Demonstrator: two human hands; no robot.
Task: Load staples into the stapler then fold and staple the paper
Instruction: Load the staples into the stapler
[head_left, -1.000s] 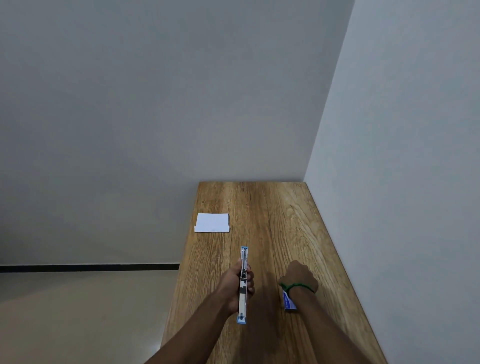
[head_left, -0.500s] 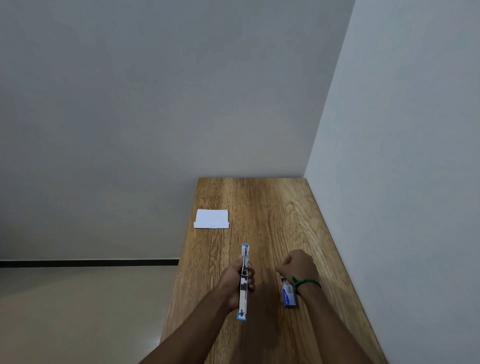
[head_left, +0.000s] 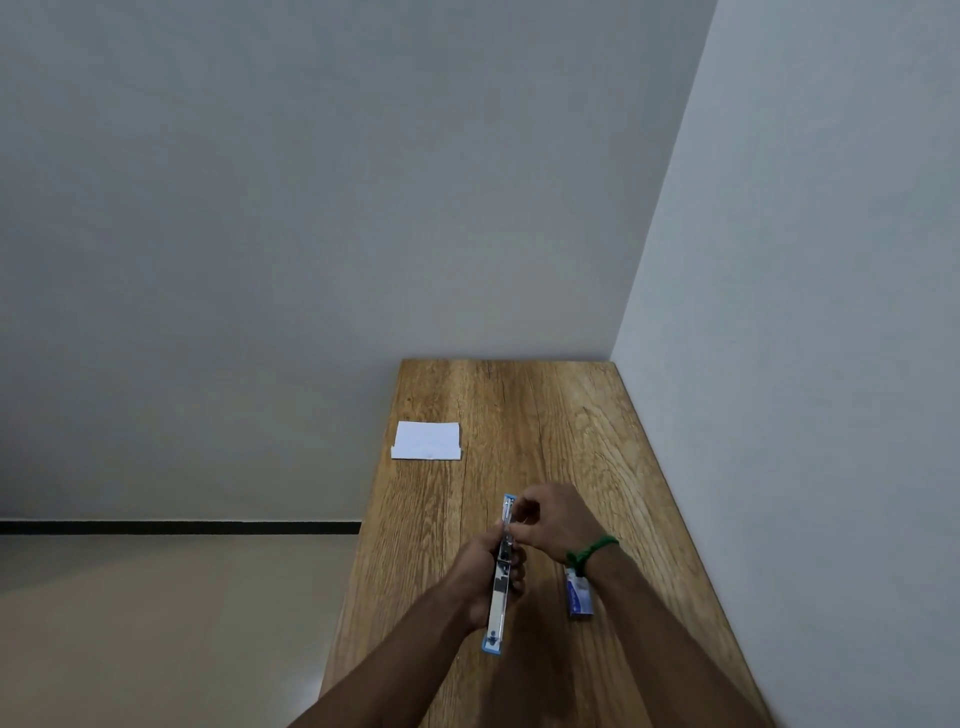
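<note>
My left hand (head_left: 480, 569) grips a blue and silver stapler (head_left: 498, 605), swung fully open into one long strip, above the wooden table (head_left: 571, 441). My right hand (head_left: 550, 519), with a green band at the wrist, is at the stapler's far half with curled fingertips pinched over its channel; what it pinches is too small to tell. A small blue and white staple box (head_left: 579, 595) lies on the table just right of the stapler. A folded white paper (head_left: 427, 441) lies flat near the table's left edge, farther back.
The table is narrow and stands in a corner, with a grey wall along its right side and another at its far end. Its left edge drops off to a beige floor.
My right hand has left the staple box and moved up and left to the stapler's far half. The box now lies uncovered on the table. My left hand kept holding the stapler.
</note>
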